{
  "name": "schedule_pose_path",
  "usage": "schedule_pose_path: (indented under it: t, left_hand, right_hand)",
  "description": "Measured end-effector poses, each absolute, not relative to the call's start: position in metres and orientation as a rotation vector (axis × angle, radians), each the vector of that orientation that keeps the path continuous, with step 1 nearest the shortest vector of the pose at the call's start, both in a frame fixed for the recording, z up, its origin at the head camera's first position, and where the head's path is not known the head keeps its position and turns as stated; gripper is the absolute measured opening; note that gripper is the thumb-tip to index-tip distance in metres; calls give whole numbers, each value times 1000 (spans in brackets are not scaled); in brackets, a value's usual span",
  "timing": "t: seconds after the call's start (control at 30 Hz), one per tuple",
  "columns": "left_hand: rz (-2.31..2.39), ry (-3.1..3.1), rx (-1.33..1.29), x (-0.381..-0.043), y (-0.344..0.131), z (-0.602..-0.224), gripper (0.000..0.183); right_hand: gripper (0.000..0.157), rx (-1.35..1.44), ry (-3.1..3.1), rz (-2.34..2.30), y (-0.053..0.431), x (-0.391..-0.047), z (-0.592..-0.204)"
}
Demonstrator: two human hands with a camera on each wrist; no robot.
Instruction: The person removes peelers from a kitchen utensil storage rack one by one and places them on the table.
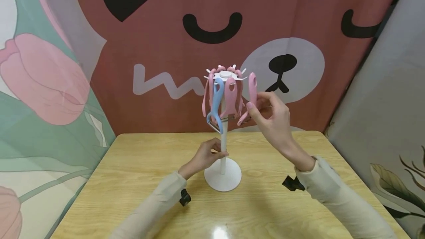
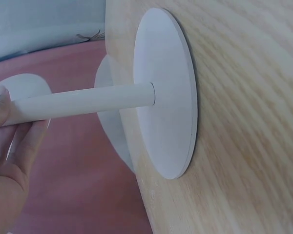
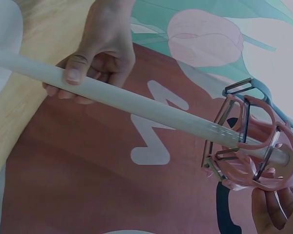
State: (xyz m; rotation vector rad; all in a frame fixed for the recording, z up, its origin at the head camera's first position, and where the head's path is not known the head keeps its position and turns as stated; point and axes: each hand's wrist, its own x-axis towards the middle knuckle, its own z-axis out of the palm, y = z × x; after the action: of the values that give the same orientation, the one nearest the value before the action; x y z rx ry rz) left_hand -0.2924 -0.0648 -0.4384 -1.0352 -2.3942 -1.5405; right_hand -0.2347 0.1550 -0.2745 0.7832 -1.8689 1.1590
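Note:
A white stand with a pole (image 1: 224, 139), a round base (image 1: 229, 180) and a hooked top (image 1: 225, 75) stands upright on the table. My left hand (image 1: 205, 155) grips the pole low down, thumb on one side and fingers on the other, as the left wrist view also shows. To the right of the hooks, my right hand (image 1: 275, 121) pinches a pink Y-shaped peeler (image 1: 252, 86) by its handle, blade end downward. On the hooks hang a blue peeler (image 1: 217, 93) and several pink peelers (image 1: 230, 97). In the right wrist view, the right fingers (image 3: 276, 207) appear beside the hanging cluster.
The wooden table (image 1: 139, 165) carries the stand near its far edge. Behind it hangs a curtain (image 1: 159, 51) with a bear print. Flower-patterned cloth (image 1: 43, 84) closes off the left side, and a grey cloth (image 1: 385, 95) the right. A small black device (image 1: 293, 183) sits at the right cuff.

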Motion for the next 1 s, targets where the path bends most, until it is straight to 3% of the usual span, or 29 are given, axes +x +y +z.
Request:
schedule_pose_path:
  t: [1.0]
  left_hand:
    - [-1446, -2433, -1080, -296, -66, -436, 20]
  right_hand:
    - [24, 645, -2089, 1087, 172, -232, -315]
